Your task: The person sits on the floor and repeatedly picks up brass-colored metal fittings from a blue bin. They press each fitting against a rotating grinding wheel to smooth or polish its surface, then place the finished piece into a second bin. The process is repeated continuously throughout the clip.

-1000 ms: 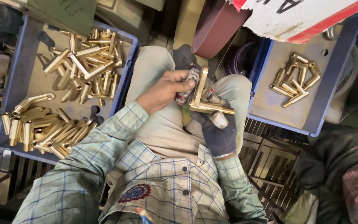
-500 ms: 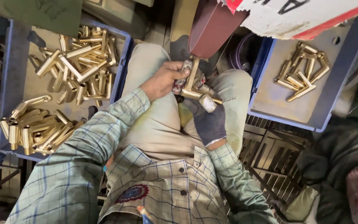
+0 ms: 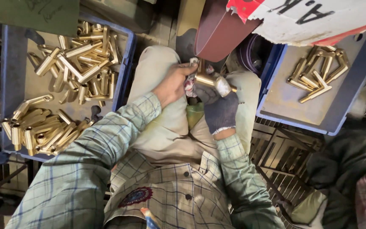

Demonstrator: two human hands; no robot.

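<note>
Pressing a brass fitting (image 3: pixel 210 80) up against the dark red sanding belt (image 3: pixel 219 36) at 12 o'clock, both hands are clamped on it: the bare left hand (image 3: pixel 174 82) pads its end with a rag (image 3: pixel 190 87), and the gloved right hand (image 3: pixel 221 106) steadies the shaft from below, likely to shield skin from heat and grit. Unworked pieces fill the left tray (image 3: pixel 5 63) at 9 o'clock, a few lie in the right tray (image 3: pixel 284 114) at 2 o'clock. Since a second ago, the fitting has risen from over the lap to the belt.
</note>
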